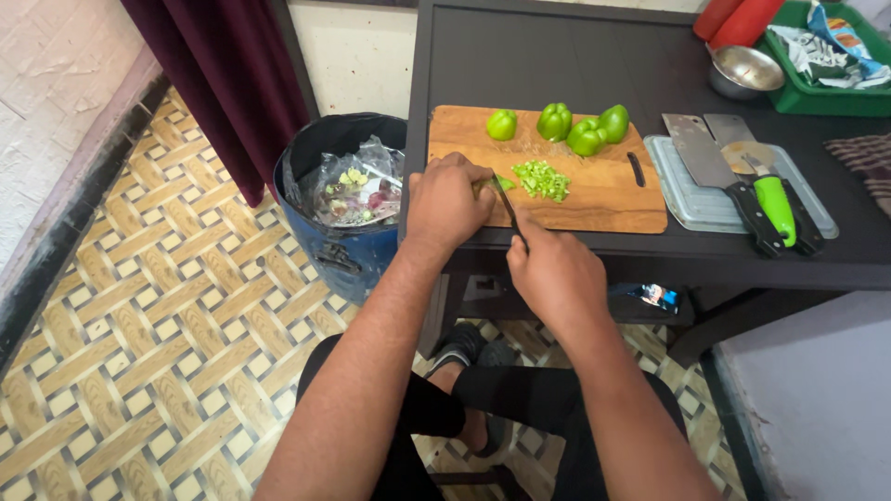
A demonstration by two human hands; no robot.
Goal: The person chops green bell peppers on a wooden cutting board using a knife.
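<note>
My left hand (447,202) presses a piece of green pepper (502,183) down on the near left part of a wooden cutting board (603,190). My right hand (555,269) grips a dark-handled knife (509,208) whose blade meets that piece. A small heap of chopped green pepper (541,179) lies just right of the blade. Three larger green pepper pieces (557,122) rest along the board's far edge.
The board lies on a dark table (557,56). A grey tray (691,199) to the right holds two cleavers (705,158) and a green-handled tool (773,204). A steel bowl (745,70) and green basket (835,97) stand at back right. A blue bin (348,246) with scraps stands left of the table.
</note>
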